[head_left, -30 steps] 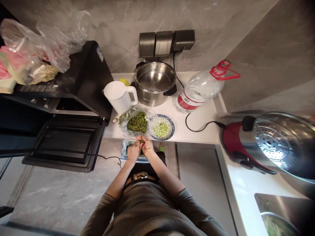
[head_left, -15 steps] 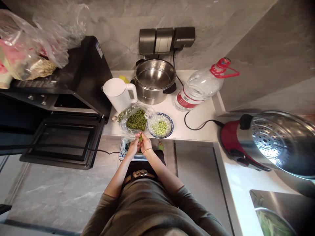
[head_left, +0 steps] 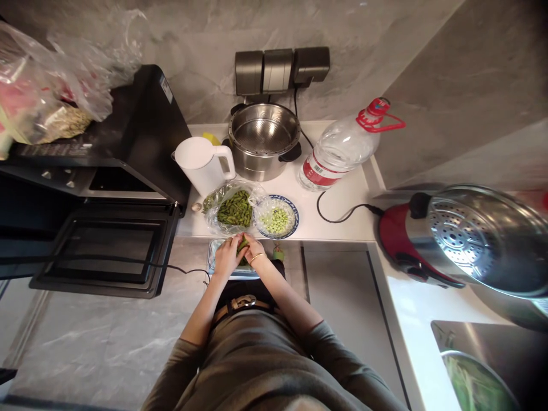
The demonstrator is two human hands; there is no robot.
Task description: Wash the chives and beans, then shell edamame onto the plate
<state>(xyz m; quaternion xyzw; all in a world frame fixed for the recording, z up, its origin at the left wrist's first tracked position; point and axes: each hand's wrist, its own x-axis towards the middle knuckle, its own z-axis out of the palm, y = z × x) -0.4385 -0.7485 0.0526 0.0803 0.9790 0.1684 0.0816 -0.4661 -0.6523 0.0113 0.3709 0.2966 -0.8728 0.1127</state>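
Green pod (head_left: 243, 245): between the fingertips of both hands, just off the front edge of the white counter (head_left: 338, 225), above a lined bin (head_left: 212, 264). Left to right: black oven (head_left: 149, 125), door down, plastic bags (head_left: 81, 74) on top. White jug (head_left: 199, 165) upright beside it. In front of jug, clear bag (head_left: 210, 220) of green pods, mouth reaching over the left side of a blue-rimmed plate (head_left: 294, 224). Left hand (head_left: 226, 257): fingers closed on one side of the pod. Right hand (head_left: 255, 250): fingers closed on the other side, bracelet at wrist. Shelled beans (head_left: 276, 220) on the plate. Steel pot (head_left: 261, 162) behind plate and bag. Water bottle (head_left: 338, 154), red cap, right of pot. Far right: red-based steamer (head_left: 398, 234); nearer, bowl (head_left: 475, 377) of greens in sink (head_left: 505, 342).
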